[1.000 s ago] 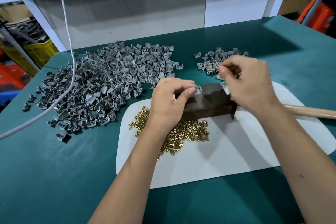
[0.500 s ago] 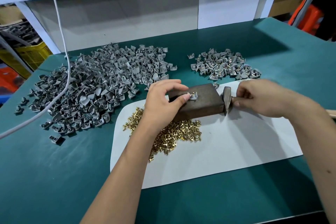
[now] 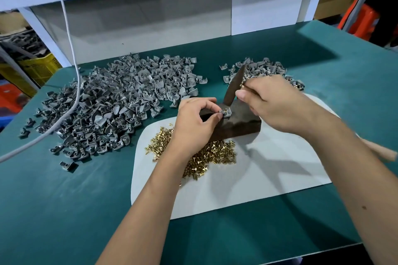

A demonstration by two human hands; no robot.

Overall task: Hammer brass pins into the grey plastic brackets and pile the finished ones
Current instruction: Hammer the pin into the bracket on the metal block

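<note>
A grey bracket (image 3: 226, 112) with a brass pin standing in it sits on a dark wooden block (image 3: 241, 122). My left hand (image 3: 196, 122) pinches the bracket at its left side. My right hand (image 3: 273, 103) grips a hammer near its head (image 3: 234, 86), which is raised and tilted above the block; the wooden handle end (image 3: 383, 153) sticks out past my forearm. Loose brass pins (image 3: 206, 153) lie heaped on a white mat (image 3: 269, 176). A big pile of bare grey brackets (image 3: 112, 103) lies to the left, a smaller pile of finished brackets (image 3: 265, 69) behind my right hand.
The green table (image 3: 64, 211) ends close at the front and at the right. A grey cable (image 3: 73, 66) hangs down across the big pile. A white wall panel (image 3: 150, 17) closes the back. Yellow and orange crates (image 3: 36, 71) stand beyond the left edge.
My right hand has lifted the hammer head from beside the block's right end up and over the block. My left hand stays on the bracket.
</note>
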